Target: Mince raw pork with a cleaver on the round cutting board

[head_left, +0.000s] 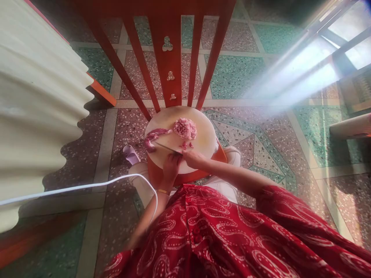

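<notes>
My left hand (171,166) grips the knife (166,148), blade lying across the round cutting board (203,135) on the red chair (171,58). My right hand (193,158) is at the board's 6 o'clock edge, fingers curled near the blade; can't tell if it holds anything. Chopped meat pile (185,128) sits at center, uncut strip (155,137) at 9 o'clock.

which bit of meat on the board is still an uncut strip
The long meat strip at the board's left edge, under the knife; the pile is chopped.
</notes>
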`<state>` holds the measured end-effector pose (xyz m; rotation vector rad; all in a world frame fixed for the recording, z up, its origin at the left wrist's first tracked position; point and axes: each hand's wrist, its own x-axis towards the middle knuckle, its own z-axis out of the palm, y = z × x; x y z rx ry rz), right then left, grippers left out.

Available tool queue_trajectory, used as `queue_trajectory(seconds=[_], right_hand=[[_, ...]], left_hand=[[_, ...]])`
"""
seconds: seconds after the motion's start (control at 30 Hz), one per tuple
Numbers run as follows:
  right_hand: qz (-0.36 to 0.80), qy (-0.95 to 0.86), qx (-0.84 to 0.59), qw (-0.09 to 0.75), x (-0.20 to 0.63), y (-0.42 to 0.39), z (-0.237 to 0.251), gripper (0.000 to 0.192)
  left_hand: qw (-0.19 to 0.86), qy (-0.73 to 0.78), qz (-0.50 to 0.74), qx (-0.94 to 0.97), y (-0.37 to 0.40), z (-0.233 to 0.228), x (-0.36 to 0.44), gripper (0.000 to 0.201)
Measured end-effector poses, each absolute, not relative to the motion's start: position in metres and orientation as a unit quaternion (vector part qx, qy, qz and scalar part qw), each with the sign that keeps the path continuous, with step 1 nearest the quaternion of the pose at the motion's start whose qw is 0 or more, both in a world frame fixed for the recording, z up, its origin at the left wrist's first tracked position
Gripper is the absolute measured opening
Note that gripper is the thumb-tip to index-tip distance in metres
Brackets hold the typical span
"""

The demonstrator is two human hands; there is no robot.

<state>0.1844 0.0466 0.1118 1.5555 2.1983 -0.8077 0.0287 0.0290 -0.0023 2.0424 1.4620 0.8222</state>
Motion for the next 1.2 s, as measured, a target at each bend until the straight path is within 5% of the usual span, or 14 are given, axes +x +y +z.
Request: queue_trajectory(seconds=[0.13, 0.4, 0.83, 1.03, 1.2], right_hand=[[-0.287, 0.747, 0.555, 0.226, 0.205, 0.029, 0.112, 0.037], [-0.256, 0.782, 0.553, 0.128, 0.189, 0.050, 0.112, 0.040], [-0.269, 0.737, 0.586, 0.203, 0.207, 0.001, 0.130, 0.030], [-0.281, 0.759, 0.567, 0.155, 0.173, 0.036, 0.116, 0.025], [-0.267, 0.750, 0.569, 0.204, 0.191, 0.021, 0.118, 0.035]], left_hand=[[0.246, 0.534, 0.302, 0.750, 0.027, -0.005, 0.030, 0.021], [0.222, 0.511, 0.298, 0.775, 0.025, 0.008, 0.026, 0.022], [0.210, 0.528, 0.311, 0.762, 0.024, 0.004, 0.031, 0.020], [0.222, 0.531, 0.296, 0.762, 0.026, -0.003, 0.027, 0.017], [0.226, 0.537, 0.300, 0.755, 0.023, -0.009, 0.026, 0.018]])
